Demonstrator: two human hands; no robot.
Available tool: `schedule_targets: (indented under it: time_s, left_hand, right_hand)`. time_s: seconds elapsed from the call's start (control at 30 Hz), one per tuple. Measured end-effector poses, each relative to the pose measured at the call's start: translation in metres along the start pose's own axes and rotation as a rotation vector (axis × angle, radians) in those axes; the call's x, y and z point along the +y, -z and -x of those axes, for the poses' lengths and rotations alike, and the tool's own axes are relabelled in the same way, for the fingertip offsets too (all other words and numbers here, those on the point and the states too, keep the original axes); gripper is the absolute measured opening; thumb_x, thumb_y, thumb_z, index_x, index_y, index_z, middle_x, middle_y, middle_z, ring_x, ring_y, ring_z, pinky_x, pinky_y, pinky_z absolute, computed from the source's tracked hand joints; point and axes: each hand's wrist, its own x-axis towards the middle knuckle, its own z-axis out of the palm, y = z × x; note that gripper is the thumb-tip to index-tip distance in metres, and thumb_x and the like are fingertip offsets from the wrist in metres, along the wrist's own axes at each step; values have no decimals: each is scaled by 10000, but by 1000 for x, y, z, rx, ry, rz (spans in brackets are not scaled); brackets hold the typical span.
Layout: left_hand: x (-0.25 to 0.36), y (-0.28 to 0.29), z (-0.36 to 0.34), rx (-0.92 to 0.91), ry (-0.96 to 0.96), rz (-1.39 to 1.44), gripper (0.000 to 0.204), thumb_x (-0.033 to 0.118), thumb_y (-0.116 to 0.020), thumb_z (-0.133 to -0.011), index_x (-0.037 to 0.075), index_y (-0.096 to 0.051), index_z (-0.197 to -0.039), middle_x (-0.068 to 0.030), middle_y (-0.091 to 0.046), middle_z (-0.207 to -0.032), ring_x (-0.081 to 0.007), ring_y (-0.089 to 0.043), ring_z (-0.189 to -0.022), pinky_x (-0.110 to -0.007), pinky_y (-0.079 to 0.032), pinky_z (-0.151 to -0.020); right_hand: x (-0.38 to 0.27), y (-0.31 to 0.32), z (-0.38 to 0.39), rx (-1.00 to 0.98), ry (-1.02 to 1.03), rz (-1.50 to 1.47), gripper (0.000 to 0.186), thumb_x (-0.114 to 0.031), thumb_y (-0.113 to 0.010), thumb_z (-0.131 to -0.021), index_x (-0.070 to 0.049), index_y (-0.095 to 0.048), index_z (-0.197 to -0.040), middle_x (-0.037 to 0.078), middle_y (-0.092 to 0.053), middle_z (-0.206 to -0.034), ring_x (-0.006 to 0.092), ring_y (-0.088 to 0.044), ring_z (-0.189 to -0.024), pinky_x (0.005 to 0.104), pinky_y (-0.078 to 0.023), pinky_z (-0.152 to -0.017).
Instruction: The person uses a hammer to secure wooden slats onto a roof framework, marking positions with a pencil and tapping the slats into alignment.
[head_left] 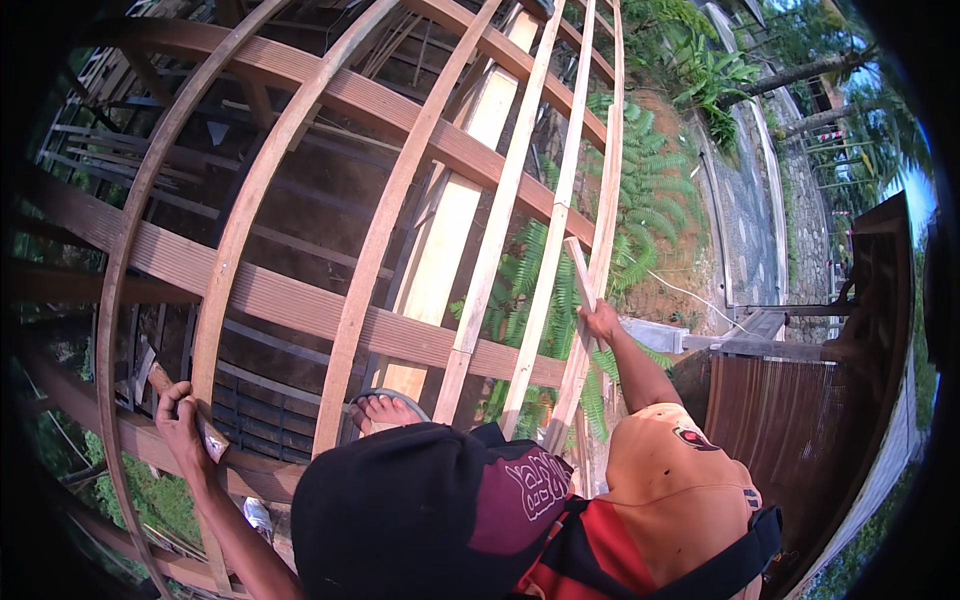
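Note:
My left hand (180,425) is closed around the wooden handle of a tool (158,378) with a grey metal end; its exact kind is unclear. It is beside a long batten of the roof frame, at the lower left. Out to the right, my right hand (601,322) grips a short wooden strip (579,262), which slants up from the fingers. That hand is at the outermost batten (607,210) of the frame, and the strip's lower end is hidden by it.
Long battens (385,225) cross thick reddish beams (285,295), with open gaps between them. A sandalled foot (388,411) is by a pale plank (440,260). Ferns (650,185) grow below, near a paved path (745,210). A brown slatted panel (775,415) is at the right.

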Motion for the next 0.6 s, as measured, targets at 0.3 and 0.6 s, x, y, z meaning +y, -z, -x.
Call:
schedule_targets:
  time_s: [0.3,0.6]
  left_hand:
    - [-4,-5,-5,-12,24,56,179,43,-589,-878,-7,-653,-1038,-5,-622,-957,-67,-530,-788,-220,-438,-712]
    - [-13,3,-8,-6,19,12,188,39,-598,-868,-10,-656,-1041,-7,-623,-956,-76,-540,-806,-224,-445,-734]
  right_hand:
    - [-28,13,15,54,-222,-324,553,-425,-657,-838,108,-679,-985,283,-676,-930,367,-651,-881,413,-502,-825]
    - [-27,19,24,-48,-199,-841,396,-360,-658,-907,18,-669,-1024,112,-697,-965,205,-628,-855,342,-500,-782]
